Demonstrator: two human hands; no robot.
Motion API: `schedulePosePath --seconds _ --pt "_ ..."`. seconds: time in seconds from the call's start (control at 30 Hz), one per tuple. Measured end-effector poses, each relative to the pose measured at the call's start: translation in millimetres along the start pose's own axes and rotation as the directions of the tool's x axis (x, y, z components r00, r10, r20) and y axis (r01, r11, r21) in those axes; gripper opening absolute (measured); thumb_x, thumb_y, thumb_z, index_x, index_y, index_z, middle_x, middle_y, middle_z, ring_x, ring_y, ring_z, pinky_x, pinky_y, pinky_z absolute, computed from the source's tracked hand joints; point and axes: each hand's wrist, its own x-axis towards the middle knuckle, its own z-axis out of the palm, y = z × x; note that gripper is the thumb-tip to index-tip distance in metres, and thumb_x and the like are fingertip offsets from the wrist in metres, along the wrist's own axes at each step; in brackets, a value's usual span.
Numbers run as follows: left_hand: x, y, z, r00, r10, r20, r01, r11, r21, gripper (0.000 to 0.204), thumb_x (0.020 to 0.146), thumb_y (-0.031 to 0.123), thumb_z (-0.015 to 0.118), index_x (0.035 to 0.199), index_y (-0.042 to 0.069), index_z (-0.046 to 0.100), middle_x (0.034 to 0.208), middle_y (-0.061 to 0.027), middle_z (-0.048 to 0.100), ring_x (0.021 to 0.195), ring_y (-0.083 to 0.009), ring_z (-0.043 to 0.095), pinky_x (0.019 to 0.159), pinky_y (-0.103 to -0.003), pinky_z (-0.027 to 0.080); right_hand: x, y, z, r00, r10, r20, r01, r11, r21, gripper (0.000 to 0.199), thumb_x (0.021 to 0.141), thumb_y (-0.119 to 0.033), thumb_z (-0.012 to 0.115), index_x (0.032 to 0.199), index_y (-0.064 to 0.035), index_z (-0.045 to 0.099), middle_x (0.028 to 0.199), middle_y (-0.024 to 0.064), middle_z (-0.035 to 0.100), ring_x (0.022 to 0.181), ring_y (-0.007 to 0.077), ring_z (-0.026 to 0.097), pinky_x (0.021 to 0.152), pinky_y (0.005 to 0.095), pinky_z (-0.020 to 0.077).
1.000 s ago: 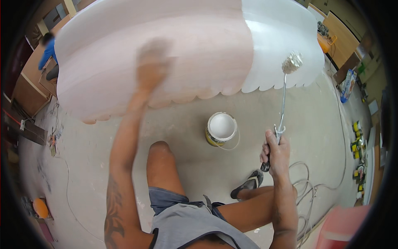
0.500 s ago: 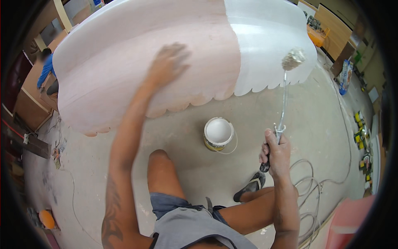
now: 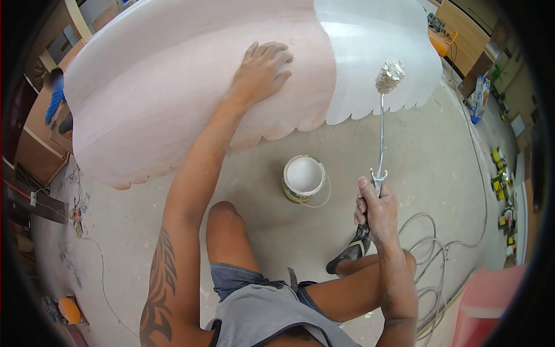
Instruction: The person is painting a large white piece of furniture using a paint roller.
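My left hand (image 3: 263,72) lies with spread fingers on the dull pinkish, unpainted-looking part of a large curved panel (image 3: 173,87) with a scalloped near edge. The panel's right part is glossy white (image 3: 370,43). My right hand (image 3: 378,214) is wrapped around the dark handle of a paint roller (image 3: 381,133), held upright. Its small paint-covered head (image 3: 389,76) shows in front of the white part; whether it touches I cannot tell. Between my arms, an open paint bucket (image 3: 304,176) of white paint stands on the floor, its wire handle hanging down to the right.
Coiled hose (image 3: 433,248) lies on the floor at right. Beyond it are several yellow-and-black items (image 3: 500,179) along the wall and a pink-red object (image 3: 491,306). At far left a person in blue (image 3: 56,98) is beside wooden furniture (image 3: 40,147). Thin cords (image 3: 103,272) cross the floor.
My left hand has moved right and slightly up across the panel. The roller in my right hand has shifted a little left and up.
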Motion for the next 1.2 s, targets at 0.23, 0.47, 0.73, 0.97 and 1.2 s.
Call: schedulePosePath --seconds 0.23,0.47,0.73,0.97,1.2 --pt "10 7 22 0.997 -0.055 -0.057 0.062 0.990 0.128 0.023 0.095 0.021 0.059 0.113 0.007 0.059 0.127 -0.0113 0.055 0.131 -0.0302 0.048 0.118 -0.058 0.033 1 1 6 1.000 0.005 0.001 -0.005 0.998 -0.066 0.037 0.101 -0.030 0.068 0.077 -0.0074 0.052 0.059 0.0009 0.051 0.041 0.0092 0.047 0.040 0.0263 0.0406" --pt "10 8 27 0.990 -0.015 -0.140 0.041 0.982 0.183 0.023 0.095 0.021 0.059 0.113 0.006 0.060 0.125 -0.0119 0.055 0.127 -0.0296 0.050 0.115 -0.056 0.036 5 -3 10 0.999 0.029 0.041 -0.028 0.999 -0.044 0.036 0.101 -0.029 0.068 0.077 -0.0077 0.051 0.059 0.0013 0.051 0.042 0.0094 0.048 0.040 0.0265 0.0406" --pt "13 13 21 0.991 -0.041 -0.124 0.058 0.990 0.132 0.024 0.092 0.020 0.060 0.113 0.007 0.061 0.126 -0.0145 0.055 0.128 -0.0319 0.049 0.115 -0.057 0.035 6 2 9 0.994 -0.012 0.104 0.019 0.998 -0.063 0.034 0.101 -0.029 0.068 0.080 -0.0069 0.052 0.059 0.0013 0.051 0.041 0.0098 0.047 0.040 0.0266 0.0404" --pt "6 14 24 0.982 0.034 -0.187 -0.004 0.987 0.159 0.023 0.091 0.018 0.060 0.110 0.005 0.061 0.127 -0.0169 0.056 0.127 -0.0336 0.050 0.114 -0.058 0.036 4 4 14 0.994 -0.022 0.104 0.027 0.998 -0.050 0.031 0.101 -0.029 0.068 0.083 -0.0073 0.054 0.058 0.0011 0.050 0.040 0.0112 0.047 0.039 0.0277 0.0414" --pt "10 12 24 0.982 0.049 -0.182 -0.025 0.991 0.132 0.023 0.088 0.015 0.061 0.108 0.004 0.061 0.126 -0.0190 0.056 0.124 -0.0365 0.051 0.113 -0.054 0.037 3 3 16 0.990 -0.068 0.125 0.072 0.997 -0.030 0.033 0.102 -0.030 0.066 0.082 -0.0087 0.052 0.057 0.0010 0.048 0.037 0.0121 0.045 0.037 0.0287 0.0411"
